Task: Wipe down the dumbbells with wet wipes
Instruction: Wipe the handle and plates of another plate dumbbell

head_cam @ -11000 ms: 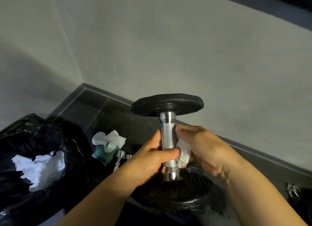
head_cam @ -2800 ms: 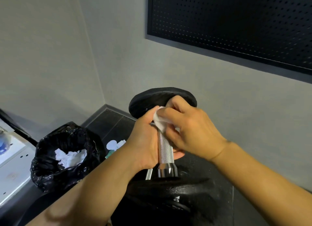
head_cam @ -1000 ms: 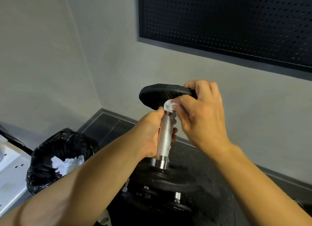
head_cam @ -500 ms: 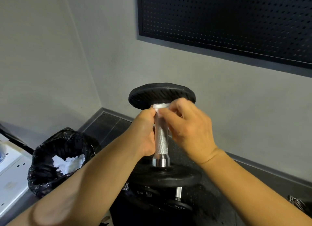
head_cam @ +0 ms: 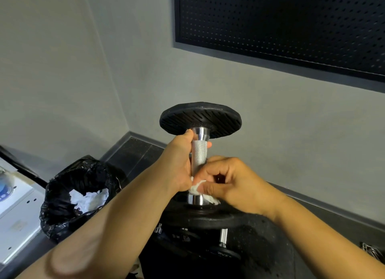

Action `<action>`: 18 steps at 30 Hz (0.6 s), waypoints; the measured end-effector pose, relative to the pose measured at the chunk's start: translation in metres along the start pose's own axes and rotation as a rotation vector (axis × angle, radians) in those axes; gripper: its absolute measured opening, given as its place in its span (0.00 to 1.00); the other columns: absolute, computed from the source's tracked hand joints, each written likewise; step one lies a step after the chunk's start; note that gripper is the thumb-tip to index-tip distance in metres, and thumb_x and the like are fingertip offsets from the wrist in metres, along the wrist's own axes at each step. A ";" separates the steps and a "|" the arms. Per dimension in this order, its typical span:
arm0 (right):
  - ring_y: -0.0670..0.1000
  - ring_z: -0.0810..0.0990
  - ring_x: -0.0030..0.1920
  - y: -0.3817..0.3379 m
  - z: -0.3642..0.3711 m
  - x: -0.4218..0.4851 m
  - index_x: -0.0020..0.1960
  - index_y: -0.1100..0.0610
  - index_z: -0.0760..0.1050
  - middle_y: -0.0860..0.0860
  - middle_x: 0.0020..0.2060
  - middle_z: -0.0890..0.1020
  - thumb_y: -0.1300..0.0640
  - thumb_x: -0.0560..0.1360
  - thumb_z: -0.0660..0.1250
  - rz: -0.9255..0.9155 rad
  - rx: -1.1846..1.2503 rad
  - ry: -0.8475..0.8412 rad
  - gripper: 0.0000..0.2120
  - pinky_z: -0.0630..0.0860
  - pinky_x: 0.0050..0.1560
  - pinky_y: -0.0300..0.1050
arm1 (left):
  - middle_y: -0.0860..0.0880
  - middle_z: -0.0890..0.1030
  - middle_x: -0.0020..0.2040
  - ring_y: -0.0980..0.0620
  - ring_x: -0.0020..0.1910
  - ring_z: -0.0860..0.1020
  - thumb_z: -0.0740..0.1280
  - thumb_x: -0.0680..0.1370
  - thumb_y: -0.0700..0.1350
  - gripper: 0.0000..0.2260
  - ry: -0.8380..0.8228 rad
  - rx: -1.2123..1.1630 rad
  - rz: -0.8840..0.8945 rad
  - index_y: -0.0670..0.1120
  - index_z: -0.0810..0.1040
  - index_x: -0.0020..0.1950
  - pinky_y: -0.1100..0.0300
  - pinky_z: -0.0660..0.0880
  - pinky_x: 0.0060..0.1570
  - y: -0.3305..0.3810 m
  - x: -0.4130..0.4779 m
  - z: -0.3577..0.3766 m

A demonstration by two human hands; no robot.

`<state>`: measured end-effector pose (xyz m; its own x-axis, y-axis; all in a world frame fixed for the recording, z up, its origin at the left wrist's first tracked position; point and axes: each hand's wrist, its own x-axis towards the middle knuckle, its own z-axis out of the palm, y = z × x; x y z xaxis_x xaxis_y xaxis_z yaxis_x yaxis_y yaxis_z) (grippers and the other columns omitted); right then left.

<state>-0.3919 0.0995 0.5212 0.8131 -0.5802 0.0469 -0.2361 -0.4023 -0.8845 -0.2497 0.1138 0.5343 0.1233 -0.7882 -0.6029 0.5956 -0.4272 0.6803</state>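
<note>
A dumbbell (head_cam: 199, 151) stands upright in front of me, with black plates at top and bottom and a knurled silver handle. My left hand (head_cam: 180, 164) is wrapped around the handle from the left, thumb up near the top collar. My right hand (head_cam: 227, 182) pinches a crumpled white wet wipe (head_cam: 198, 188) against the lower end of the handle, just above the bottom collar. Most of the wipe is hidden by my fingers.
Another dumbbell (head_cam: 223, 240) lies on the dark floor below. A black bin bag (head_cam: 62, 197) holding used white wipes sits to the left, beside a white cabinet (head_cam: 14, 212). Grey walls meet in a corner behind, with a black perforated panel (head_cam: 281, 22) above.
My right hand has slid the wipe down the handle from the top collar to the bottom end. My left hand still grips the handle, and the dumbbell stays upright.
</note>
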 end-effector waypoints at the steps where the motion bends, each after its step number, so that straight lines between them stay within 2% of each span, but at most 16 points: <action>1: 0.54 0.77 0.39 0.002 0.001 0.003 0.49 0.58 0.83 0.58 0.40 0.76 0.64 0.73 0.70 -0.022 -0.070 0.068 0.06 0.78 0.44 0.51 | 0.44 0.81 0.46 0.45 0.43 0.79 0.57 0.81 0.58 0.21 -0.009 -0.008 -0.015 0.43 0.79 0.50 0.53 0.75 0.38 0.001 0.001 -0.002; 4: 0.44 0.75 0.40 0.003 -0.001 0.019 0.50 0.55 0.82 0.51 0.40 0.75 0.58 0.75 0.68 -0.131 -0.236 0.317 0.07 0.75 0.42 0.38 | 0.47 0.80 0.37 0.49 0.33 0.78 0.60 0.79 0.57 0.18 -0.080 -0.067 -0.054 0.43 0.78 0.52 0.57 0.74 0.32 0.002 0.002 -0.005; 5: 0.44 0.74 0.39 0.003 -0.003 0.026 0.50 0.56 0.82 0.50 0.39 0.75 0.54 0.76 0.66 -0.175 -0.309 0.392 0.09 0.75 0.40 0.37 | 0.47 0.79 0.35 0.51 0.32 0.77 0.61 0.79 0.55 0.16 -0.098 -0.080 -0.044 0.43 0.78 0.51 0.58 0.74 0.32 0.001 0.002 -0.005; 7: 0.48 0.75 0.36 0.000 -0.007 0.036 0.50 0.58 0.82 0.51 0.37 0.75 0.47 0.75 0.60 -0.241 -0.479 0.485 0.17 0.76 0.36 0.45 | 0.48 0.78 0.35 0.51 0.35 0.76 0.63 0.78 0.52 0.13 -0.109 -0.082 -0.003 0.44 0.79 0.48 0.59 0.75 0.38 -0.001 0.004 -0.007; 9: 0.51 0.74 0.35 -0.002 -0.007 0.039 0.51 0.58 0.82 0.51 0.37 0.74 0.47 0.75 0.58 -0.277 -0.577 0.499 0.19 0.76 0.33 0.50 | 0.47 0.78 0.37 0.51 0.38 0.76 0.64 0.77 0.51 0.12 -0.136 -0.099 0.017 0.44 0.80 0.49 0.57 0.73 0.45 -0.003 0.005 -0.008; 11: 0.49 0.74 0.36 -0.002 -0.007 0.037 0.52 0.57 0.82 0.50 0.38 0.74 0.49 0.76 0.60 -0.286 -0.563 0.481 0.16 0.76 0.34 0.47 | 0.47 0.78 0.39 0.51 0.39 0.76 0.63 0.78 0.51 0.12 -0.154 -0.116 0.007 0.44 0.79 0.52 0.57 0.73 0.46 -0.002 0.007 -0.008; 13: 0.46 0.74 0.39 0.001 -0.008 0.031 0.53 0.57 0.82 0.49 0.40 0.74 0.56 0.76 0.66 -0.261 -0.464 0.413 0.10 0.75 0.39 0.39 | 0.47 0.77 0.37 0.52 0.36 0.75 0.62 0.78 0.52 0.13 -0.142 -0.123 -0.024 0.44 0.77 0.53 0.58 0.73 0.41 0.000 0.006 -0.007; 15: 0.42 0.75 0.42 0.003 -0.006 0.021 0.53 0.55 0.83 0.46 0.42 0.75 0.61 0.74 0.70 -0.211 -0.367 0.290 0.09 0.74 0.43 0.33 | 0.47 0.77 0.36 0.51 0.34 0.75 0.61 0.78 0.56 0.16 -0.095 -0.087 -0.056 0.44 0.78 0.53 0.58 0.72 0.36 0.001 0.005 -0.007; 18: 0.46 0.79 0.46 0.000 0.001 0.007 0.51 0.55 0.83 0.45 0.43 0.77 0.62 0.72 0.71 -0.079 -0.197 0.069 0.09 0.79 0.50 0.41 | 0.46 0.82 0.46 0.46 0.42 0.79 0.58 0.79 0.59 0.22 -0.043 -0.032 -0.057 0.42 0.80 0.55 0.54 0.76 0.39 0.000 0.004 -0.007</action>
<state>-0.3858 0.0958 0.5210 0.7964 -0.5858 0.1502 -0.2778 -0.5750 -0.7696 -0.2437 0.1140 0.5288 0.0548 -0.7817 -0.6213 0.6258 -0.4580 0.6314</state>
